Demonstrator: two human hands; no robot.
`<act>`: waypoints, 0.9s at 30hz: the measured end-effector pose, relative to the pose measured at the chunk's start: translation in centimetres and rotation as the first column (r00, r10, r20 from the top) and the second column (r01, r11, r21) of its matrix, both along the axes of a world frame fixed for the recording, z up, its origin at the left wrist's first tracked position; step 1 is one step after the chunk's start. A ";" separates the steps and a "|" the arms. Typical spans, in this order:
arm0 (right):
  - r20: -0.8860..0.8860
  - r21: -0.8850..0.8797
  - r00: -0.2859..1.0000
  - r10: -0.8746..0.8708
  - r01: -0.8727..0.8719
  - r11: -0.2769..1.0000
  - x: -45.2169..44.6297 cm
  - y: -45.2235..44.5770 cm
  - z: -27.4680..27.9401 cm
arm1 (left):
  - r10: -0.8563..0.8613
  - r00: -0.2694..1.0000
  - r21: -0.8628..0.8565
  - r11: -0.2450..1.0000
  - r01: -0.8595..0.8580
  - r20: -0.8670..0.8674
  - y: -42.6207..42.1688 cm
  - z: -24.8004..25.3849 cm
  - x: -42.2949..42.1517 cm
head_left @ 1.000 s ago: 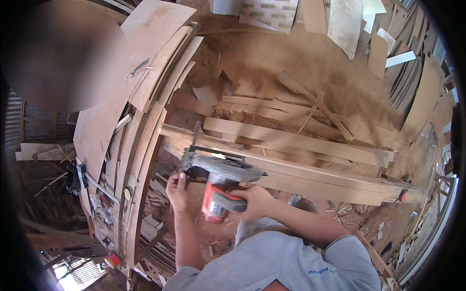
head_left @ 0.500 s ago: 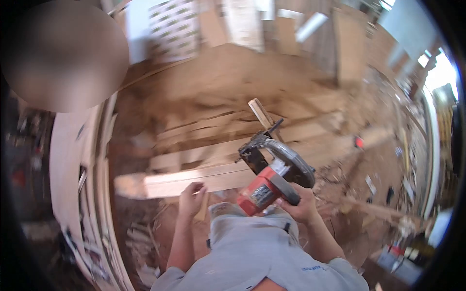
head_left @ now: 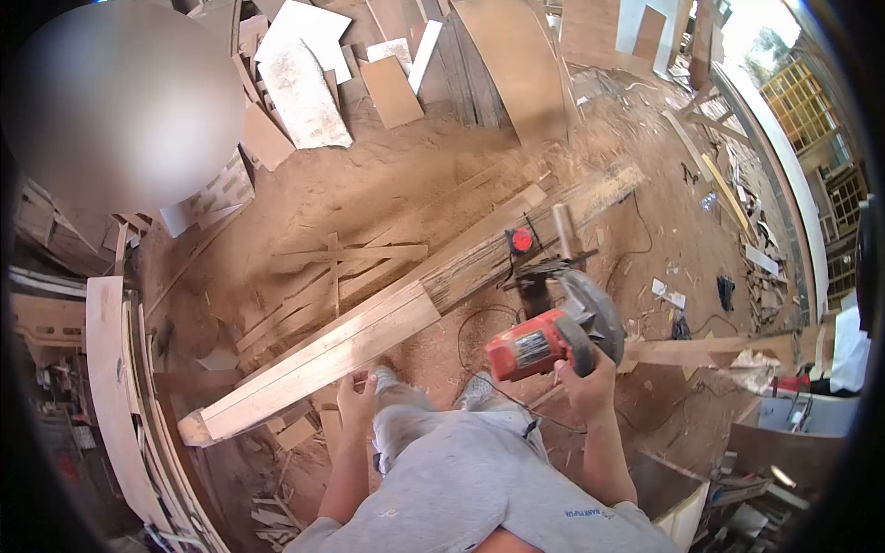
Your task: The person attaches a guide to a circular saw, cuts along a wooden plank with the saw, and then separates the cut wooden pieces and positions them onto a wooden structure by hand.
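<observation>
head camera view: small dark lettering on the chest of the grey shirt (head_left: 498,479) starts with "bank"; the letters after it are too blurred to be sure of. a pale label with dark print sits on the red motor housing of the circular saw (head_left: 551,343), but its words and any brand are too small to read.

the right hand (head_left: 587,378) has its grip closed around the dark rear handle of the saw, fingers wrapped on it and thumb toward the red housing. the saw is held up in front of the body, to the right of the legs, its metal guard on the far right side. the left hand (head_left: 358,392) has a loose, partly open grip, fingers bent and thumb apart, with nothing seen in it; it is near the close edge of the pale board (head_left: 323,361), and whether a fingertip touches the wood i cannot tell.

the pale board runs diagonally from lower left toward the middle, along a rougher, darker timber (head_left: 470,276) that reaches up to the right. a red round-faced fitting (head_left: 522,241) is at that timber, just beyond the saw. a dark cable (head_left: 461,336) curves over the sawdust-covered ground (head_left: 277,207).
</observation>
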State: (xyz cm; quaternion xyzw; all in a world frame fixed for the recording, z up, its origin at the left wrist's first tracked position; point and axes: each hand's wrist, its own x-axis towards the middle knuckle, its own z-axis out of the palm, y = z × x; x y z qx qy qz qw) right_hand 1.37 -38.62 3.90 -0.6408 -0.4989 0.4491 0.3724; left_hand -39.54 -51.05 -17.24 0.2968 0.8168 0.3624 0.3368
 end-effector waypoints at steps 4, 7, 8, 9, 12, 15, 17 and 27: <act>0.133 0.161 0.990 -0.051 0.029 0.987 6.1 6.7 -4.2 | 0.385 0.880 -0.103 0.923 -0.371 0.278 1.8 -2.2 4.7; 0.291 0.248 0.954 -0.072 -0.003 0.969 8.5 13.3 -5.7 | 0.563 0.699 -0.241 0.824 -0.513 0.440 4.3 -2.7 6.7; 0.345 0.269 0.935 -0.080 -0.017 0.963 9.1 15.7 -6.1 | 0.601 0.628 -0.285 0.795 -0.535 0.494 5.3 -3.0 7.3; 0.428 0.294 0.900 -0.087 -0.047 0.955 9.6 18.4 -6.5 | 0.602 0.599 -0.276 0.788 -0.550 0.528 6.6 -3.2 7.9; 0.631 0.319 0.769 -0.102 -0.138 0.938 11.4 25.9 -9.2 | 0.598 0.523 -0.277 0.776 -0.566 0.607 10.2 -3.4 8.5; 0.799 0.235 0.600 -0.044 -0.245 0.941 13.7 33.7 -12.1 | 0.668 0.404 -0.365 0.708 -0.605 0.626 15.2 -1.8 9.2; 0.871 0.197 0.492 -0.014 -0.323 0.926 14.7 36.4 -14.0 | 0.810 0.264 -0.484 0.538 -0.690 0.523 19.9 0.8 9.4; 0.991 -0.066 0.052 0.126 -0.627 0.776 15.6 34.4 -17.1 | 0.950 0.111 -0.380 0.221 -0.898 0.291 24.1 -7.1 9.6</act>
